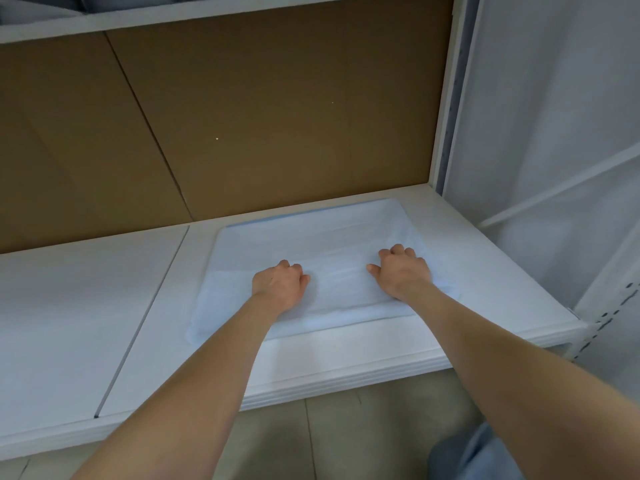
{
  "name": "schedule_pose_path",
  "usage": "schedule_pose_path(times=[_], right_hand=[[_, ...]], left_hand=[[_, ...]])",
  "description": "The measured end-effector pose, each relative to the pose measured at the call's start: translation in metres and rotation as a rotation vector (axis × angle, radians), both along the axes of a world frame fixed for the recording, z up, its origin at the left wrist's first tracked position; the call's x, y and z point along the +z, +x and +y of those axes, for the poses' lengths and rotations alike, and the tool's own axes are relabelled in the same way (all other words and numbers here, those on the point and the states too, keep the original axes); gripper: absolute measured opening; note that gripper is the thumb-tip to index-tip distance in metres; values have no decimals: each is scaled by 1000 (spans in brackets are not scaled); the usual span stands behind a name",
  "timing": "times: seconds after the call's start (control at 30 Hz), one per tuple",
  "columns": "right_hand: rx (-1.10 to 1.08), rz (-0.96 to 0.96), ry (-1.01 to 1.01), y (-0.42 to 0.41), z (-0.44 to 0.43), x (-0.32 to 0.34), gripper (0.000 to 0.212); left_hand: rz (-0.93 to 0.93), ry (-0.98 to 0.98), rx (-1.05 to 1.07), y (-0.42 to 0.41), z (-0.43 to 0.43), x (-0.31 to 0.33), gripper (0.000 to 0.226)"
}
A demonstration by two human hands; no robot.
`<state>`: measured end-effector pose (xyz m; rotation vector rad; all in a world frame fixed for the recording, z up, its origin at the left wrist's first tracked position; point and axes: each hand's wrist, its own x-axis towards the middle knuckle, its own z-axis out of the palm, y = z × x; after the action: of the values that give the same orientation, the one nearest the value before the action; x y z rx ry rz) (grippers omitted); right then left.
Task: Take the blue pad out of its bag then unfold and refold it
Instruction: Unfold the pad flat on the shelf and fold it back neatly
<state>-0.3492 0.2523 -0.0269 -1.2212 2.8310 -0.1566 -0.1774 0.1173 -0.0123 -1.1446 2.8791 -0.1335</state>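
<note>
The pale blue pad (311,237) lies spread flat on the white shelf (69,323), right of the shelf's seam. A narrower folded layer crosses its near half. My left hand (278,285) rests on this layer at the middle, fingers curled under, knuckles up. My right hand (403,271) presses on the same layer further right, fingers bent and pinching the material. Whether either hand truly grips the pad is hard to tell. No bag is in view.
Brown cardboard (242,116) backs the shelf. An upper shelf edge (207,15) runs overhead. A white upright post (446,98) and a translucent white sheet (554,133) stand at the right. Tiled floor (346,438) lies below the shelf front.
</note>
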Motion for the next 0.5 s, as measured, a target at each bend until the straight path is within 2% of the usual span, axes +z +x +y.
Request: schedule_pose_path(times=[0.1,0.2,0.33,0.5], right_hand=[[16,-44,-51,-8,-13,2,62],[41,-112,-42,-16,-32,1,71],[67,-133,-23,-27,-54,-8,76],[89,-116,12,-50,-67,-14,79]], left_hand=[[74,-12,5,-10,-8,1,42],[139,87,-42,-26,-19,-4,48],[109,162,-53,-52,-30,-14,59],[37,192,-22,-70,-40,-28,62]])
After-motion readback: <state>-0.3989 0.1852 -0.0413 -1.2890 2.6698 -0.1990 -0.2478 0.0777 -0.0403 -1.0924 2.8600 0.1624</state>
